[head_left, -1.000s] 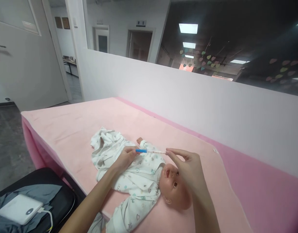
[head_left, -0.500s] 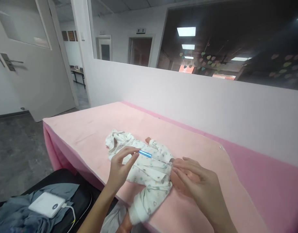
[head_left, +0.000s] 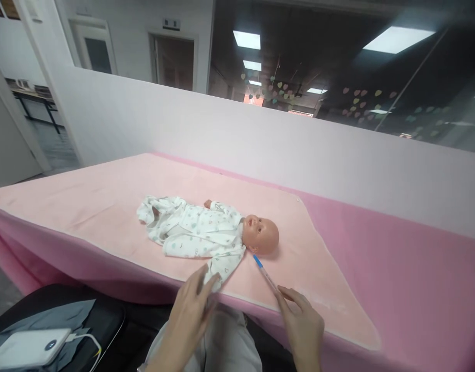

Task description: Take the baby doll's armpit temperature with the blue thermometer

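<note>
Thermometer [head_left: 266, 275] pinched in the right grip [head_left: 305, 324], slanting ahead from its fingertips toward the doll [head_left: 204, 227]; left grip [head_left: 191, 305] — fingers curved — at the near sleeve [head_left: 226, 263], whether grasping it I cannot tell.

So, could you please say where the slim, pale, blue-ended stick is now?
In the head view, the blue-ended stick is below and right of centre, held in the right hand, its blue end below the doll's bald head.
</note>
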The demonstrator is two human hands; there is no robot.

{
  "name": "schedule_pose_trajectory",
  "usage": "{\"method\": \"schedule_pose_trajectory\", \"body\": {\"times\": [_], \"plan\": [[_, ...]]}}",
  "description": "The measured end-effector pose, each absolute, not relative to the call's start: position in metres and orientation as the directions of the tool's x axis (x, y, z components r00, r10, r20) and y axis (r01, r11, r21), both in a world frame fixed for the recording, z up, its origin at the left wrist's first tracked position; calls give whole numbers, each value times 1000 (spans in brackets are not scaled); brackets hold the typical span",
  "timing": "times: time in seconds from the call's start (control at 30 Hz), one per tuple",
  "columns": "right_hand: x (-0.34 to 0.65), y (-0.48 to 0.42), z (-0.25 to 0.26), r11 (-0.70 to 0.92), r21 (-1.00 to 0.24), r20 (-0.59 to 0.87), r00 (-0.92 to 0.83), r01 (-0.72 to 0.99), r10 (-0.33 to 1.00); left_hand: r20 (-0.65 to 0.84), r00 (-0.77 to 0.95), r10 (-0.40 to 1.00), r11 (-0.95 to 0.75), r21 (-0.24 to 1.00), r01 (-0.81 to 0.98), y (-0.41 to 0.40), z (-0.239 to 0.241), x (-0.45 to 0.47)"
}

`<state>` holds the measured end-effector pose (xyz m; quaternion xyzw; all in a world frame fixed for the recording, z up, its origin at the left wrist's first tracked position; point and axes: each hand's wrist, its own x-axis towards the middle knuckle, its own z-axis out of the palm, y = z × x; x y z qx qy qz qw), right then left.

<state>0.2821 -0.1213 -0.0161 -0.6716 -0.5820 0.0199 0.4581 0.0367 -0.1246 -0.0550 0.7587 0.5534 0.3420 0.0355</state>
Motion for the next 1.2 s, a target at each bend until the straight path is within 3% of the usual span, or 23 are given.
{"method": "schedule_pose_trajectory", "body": {"times": [0.13,0.27,0.6,0.8,0.97,1.2], "plan": [[281,-124,-28,13,-699,395,370,715,841,443,7,897,-280,555,783,-126,-62,19],[276,-115,-36,-5,-740,334,374,673,865,388,-22,921,-251,637,728,-124,-58,5],[266,-87,-50,41,-761,334,336,647,881,509,-164,845,-166,541,824,-82,-47,-31],[270,-81,-56,42,-772,318,328,634,889,524,-145,840,-243,601,761,-96,-60,-11],[270,-83,-61,116,-700,409,263,704,874,518,-29,855,-308,551,776,-98,-72,-3],[269,-78,-72,206,-437,657,155,876,737,529,27,848,-345,512,787,-51,-67,-38]]}}
